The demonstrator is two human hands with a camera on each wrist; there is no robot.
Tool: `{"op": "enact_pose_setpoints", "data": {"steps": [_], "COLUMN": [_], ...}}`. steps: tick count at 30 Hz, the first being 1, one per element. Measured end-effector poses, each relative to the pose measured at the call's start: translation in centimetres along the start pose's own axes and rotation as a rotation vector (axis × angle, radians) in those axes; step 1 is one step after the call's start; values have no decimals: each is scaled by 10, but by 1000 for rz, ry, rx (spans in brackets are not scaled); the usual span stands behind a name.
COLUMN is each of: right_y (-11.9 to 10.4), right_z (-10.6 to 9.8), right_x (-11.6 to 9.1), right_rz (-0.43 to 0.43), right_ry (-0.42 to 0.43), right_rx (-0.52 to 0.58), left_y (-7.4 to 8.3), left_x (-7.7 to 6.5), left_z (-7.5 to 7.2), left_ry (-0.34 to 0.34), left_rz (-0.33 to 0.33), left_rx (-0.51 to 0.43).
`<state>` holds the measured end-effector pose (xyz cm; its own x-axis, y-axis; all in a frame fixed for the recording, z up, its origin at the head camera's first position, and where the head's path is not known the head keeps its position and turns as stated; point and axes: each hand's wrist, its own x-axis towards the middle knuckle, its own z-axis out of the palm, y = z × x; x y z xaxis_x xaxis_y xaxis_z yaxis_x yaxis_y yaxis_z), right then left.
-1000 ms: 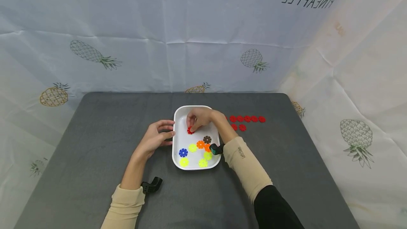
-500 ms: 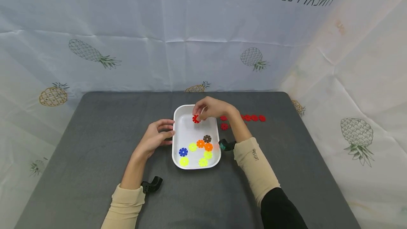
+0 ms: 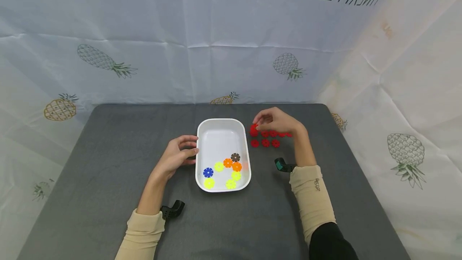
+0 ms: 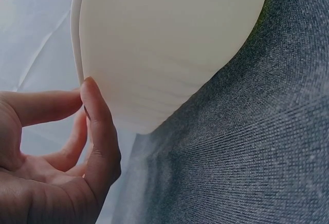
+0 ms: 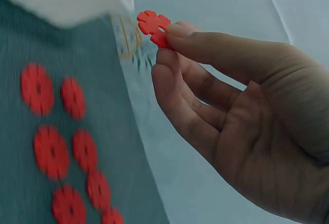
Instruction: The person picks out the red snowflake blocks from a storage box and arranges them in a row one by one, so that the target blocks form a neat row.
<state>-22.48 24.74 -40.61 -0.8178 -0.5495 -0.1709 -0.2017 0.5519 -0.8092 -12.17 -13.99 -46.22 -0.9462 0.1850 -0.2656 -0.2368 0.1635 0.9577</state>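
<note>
My right hand (image 3: 276, 120) pinches a red snowflake disc (image 5: 152, 24) between thumb and fingertips, just above the upper row of red discs (image 3: 273, 133) right of the tray. In the right wrist view the disc shows notched edges, held clear over the laid-out discs. My left hand (image 3: 177, 153) is at the left side of the white tray (image 3: 199, 131); in the left wrist view its thumb and a finger pinch the rim. Inside the tray lie a blue disc (image 3: 208, 172), a brown disc (image 3: 235, 157), two orange discs (image 3: 227, 163) and several yellow discs (image 3: 230, 184).
A lower row of red discs (image 3: 265, 143) lies beneath the upper one. Grey cloth covers the table (image 3: 126, 151), with a pineapple-print curtain (image 3: 231, 19) behind and at the sides. Each wrist carries a black camera mount (image 3: 173, 209).
My right hand has lifted the red disc from the tray and carried it rightward over the red rows. The left hand has stayed at the tray's side.
</note>
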Motion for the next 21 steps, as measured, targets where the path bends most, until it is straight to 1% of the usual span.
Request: {"op": "enact_pose_setpoints", "data": {"steps": [4, 10, 16, 21], "right_y": [22, 48, 68, 78], "right_z": [-13, -25, -28, -25], "right_x": [-20, -45, -63, -71], "right_rz": [51, 123, 176, 209], "right_ry": [47, 64, 64, 50], "right_rx": [-23, -53, -90, -63], "left_y": [-1, -2, -2, -1], "left_x": [0, -1, -1, -1], "left_z": [-1, -1, -1, -1], "left_ry": [-2, -4, -4, -6], "left_rz": [6, 2, 6, 9], "left_rx": [3, 3, 4, 3]}}
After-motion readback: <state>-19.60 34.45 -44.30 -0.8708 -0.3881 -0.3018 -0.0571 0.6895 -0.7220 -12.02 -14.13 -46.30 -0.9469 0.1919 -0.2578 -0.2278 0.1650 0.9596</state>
